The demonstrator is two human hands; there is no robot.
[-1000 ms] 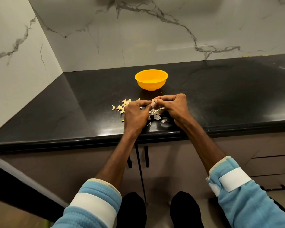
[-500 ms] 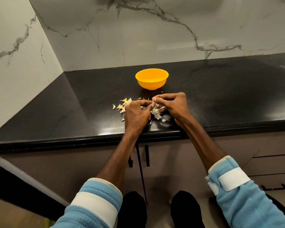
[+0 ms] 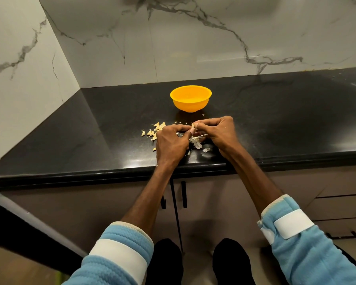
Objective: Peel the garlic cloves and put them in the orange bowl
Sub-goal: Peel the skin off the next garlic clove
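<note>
Both hands are up front near the tabletop (image 3: pixel 275 120) edge, working one clove (image 3: pixel 192 126) between them. The left grip (image 3: pixel 171 145) has it pinched between thumb and fingertip. The right grip (image 3: pixel 220 132) is curled in from the other side, fingertips on the same clove, so both are clamped on it. The clove sits just above the surface, pale tip poking up between the fingers.

Right under the hands there's a scatter of white peels (image 3: pixel 196 144), some touching the left knuckles. Off to the left of the left grip is a little pile of yellowish cloves (image 3: pixel 155 130), lying loose on the black stone.

The bowl (image 3: pixel 190 105) is upright straight behind the hands, near them but not touching, with a few flakes by its base.

Marble wall (image 3: pixel 193 48) at the back and left, grey cabinet (image 3: pixel 132 202) with black handles (image 3: pixel 184 194) below the edge. Light blue sleeves (image 3: pixel 308 254) with white bands on both forearms.
</note>
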